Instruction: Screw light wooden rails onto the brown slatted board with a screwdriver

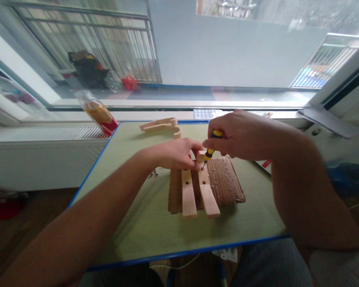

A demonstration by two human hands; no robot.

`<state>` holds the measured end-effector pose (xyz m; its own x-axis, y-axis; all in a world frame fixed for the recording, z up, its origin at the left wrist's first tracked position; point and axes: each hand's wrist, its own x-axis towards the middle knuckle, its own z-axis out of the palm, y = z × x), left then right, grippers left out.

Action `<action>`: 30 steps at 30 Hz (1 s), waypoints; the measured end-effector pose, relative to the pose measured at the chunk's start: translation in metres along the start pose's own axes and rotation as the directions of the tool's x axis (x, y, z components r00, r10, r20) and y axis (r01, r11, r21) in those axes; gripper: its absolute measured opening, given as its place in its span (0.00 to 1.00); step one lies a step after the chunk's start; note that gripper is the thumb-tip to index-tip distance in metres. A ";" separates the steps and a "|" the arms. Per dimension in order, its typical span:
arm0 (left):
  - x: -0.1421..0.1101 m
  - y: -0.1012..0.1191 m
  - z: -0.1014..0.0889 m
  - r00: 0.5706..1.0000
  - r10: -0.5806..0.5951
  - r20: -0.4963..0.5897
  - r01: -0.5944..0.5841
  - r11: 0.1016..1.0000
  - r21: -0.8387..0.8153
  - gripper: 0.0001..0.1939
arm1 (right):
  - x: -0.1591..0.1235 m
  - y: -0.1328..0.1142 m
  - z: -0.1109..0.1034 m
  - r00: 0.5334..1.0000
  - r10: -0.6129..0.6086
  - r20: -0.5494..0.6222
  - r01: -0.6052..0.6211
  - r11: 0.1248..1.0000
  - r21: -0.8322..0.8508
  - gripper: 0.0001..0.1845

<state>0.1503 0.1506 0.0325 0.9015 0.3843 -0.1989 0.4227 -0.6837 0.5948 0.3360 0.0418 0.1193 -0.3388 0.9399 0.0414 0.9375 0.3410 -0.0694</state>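
Observation:
My right hand point(231, 135) is wrapped round a yellow and black screwdriver point(210, 152), tilted with its tip down at a hole in the right-hand wooden piece point(208, 197). Fingers of my left hand point(179, 153) press on the upper part of the wooden pieces and pinch near the screwdriver tip. A second, similar wooden piece point(188, 197) lies alongside on the left, with a dark hole in its face. Both rest on a piece of corrugated cardboard point(227, 179). My left fingers partly hide the far ends of the pieces.
Curved wooden pieces point(161, 125) lie at the far left of the green table point(131, 223), which has a blue edge. A bottle point(98, 113) leans beyond the left edge, near the radiator point(48, 159). The window runs behind. Small metal bits lie left of the cardboard.

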 end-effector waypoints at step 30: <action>-0.003 0.008 -0.002 0.919 0.282 -0.276 -0.362 0.880 -0.308 0.13 | -0.019 -0.007 -0.007 0.995 0.054 0.090 -0.056 0.998 0.019 0.22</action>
<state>0.1503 0.1453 0.0392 0.9221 0.3315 0.1996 0.0167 -0.5494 0.8354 0.3363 0.0210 0.1259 -0.2933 0.9546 -0.0519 0.9534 0.2880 -0.0904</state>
